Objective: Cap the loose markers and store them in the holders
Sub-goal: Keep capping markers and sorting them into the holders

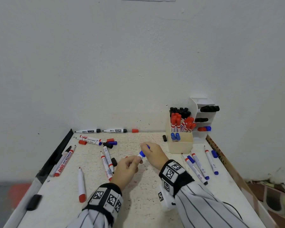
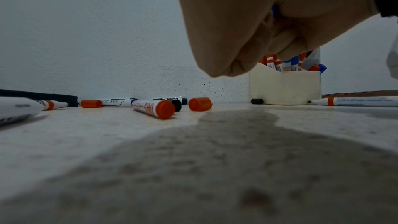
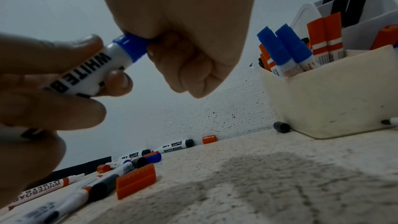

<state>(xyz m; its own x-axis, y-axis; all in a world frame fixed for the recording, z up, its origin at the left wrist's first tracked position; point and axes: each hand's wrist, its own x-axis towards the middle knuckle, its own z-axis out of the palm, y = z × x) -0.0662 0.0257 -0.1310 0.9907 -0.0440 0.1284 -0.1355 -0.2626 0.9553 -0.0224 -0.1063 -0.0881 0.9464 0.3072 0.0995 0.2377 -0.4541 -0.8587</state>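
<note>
My left hand (image 1: 127, 168) grips the white barrel of a blue whiteboard marker (image 3: 90, 72), thumb on top and fingers curled beneath, with the word "WHITE" legible on the barrel in the right wrist view. My right hand (image 1: 152, 153) is curled around the blue cap (image 3: 132, 47), which sits on the marker's end; I cannot tell whether it is fully seated. Both hands are held above the middle of the speckled surface (image 1: 146, 199), just left of the cream holder (image 1: 179, 143).

The cream holder stands near the wall and contains upright capped markers: black at the back, red in the middle, two blue at the front. Just behind it to the right stands a white tiered holder (image 1: 202, 116) with black markers lying in its upper shelves and a red and a blue one lower down.

Loose markers lie scattered on the surface: uncapped red ones (image 1: 105, 165) to the left of my hands, two black "DIY" markers (image 1: 102, 130) along the wall, and several blue-ended markers (image 1: 201, 167) to the right. Loose red (image 1: 135, 130), blue (image 1: 113, 143) and black caps (image 1: 164, 138) lie among them.
</note>
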